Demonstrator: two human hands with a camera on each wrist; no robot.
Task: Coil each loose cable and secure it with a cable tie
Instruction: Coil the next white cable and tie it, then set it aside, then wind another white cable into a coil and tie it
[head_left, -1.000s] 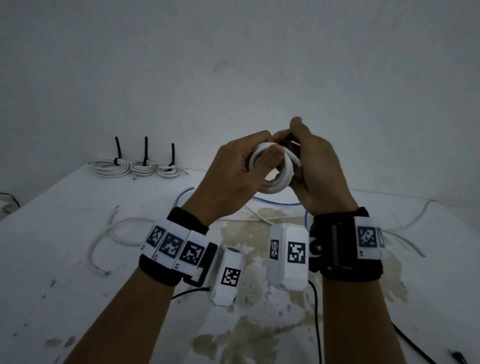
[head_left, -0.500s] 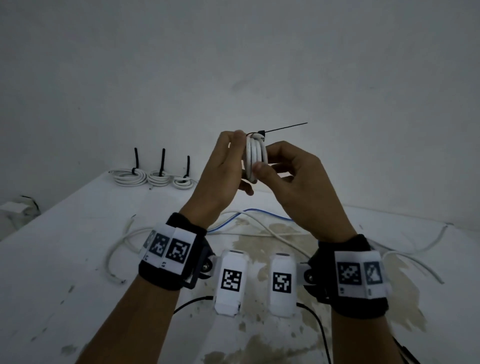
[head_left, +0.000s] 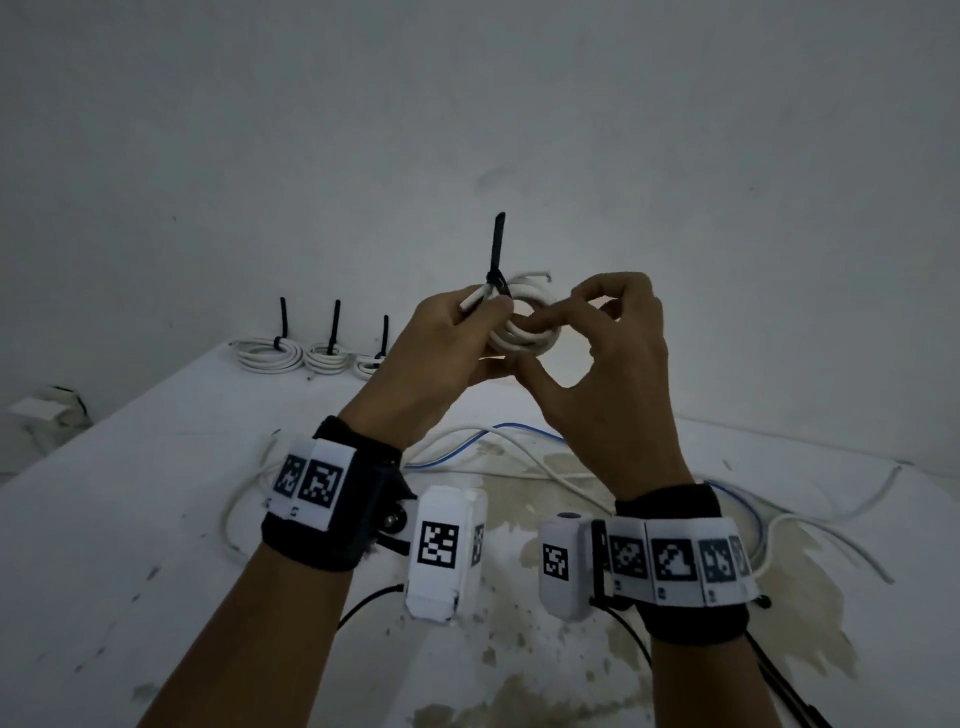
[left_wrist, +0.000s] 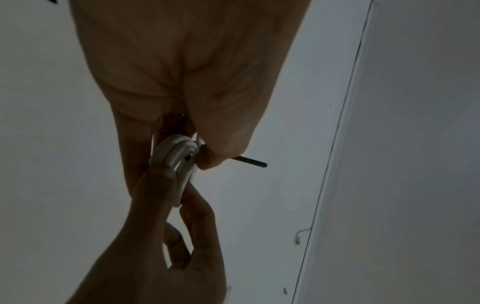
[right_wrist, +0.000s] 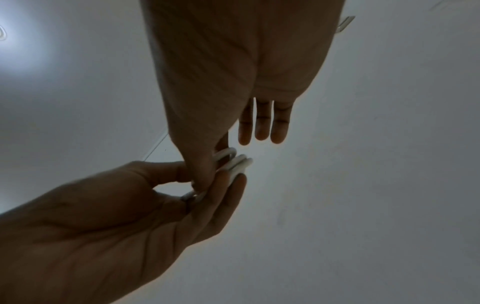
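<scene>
Three tied coils (head_left: 306, 356) lie on the table (head_left: 130, 519), left of and behind the loose cables (head_left: 519, 457)

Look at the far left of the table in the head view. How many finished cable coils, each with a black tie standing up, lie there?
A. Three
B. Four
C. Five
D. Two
A: three tied coils lie in a row on the table, each with a black tie tail standing up; a fourth coil with a black tie is held in the hands, not set down.
</scene>
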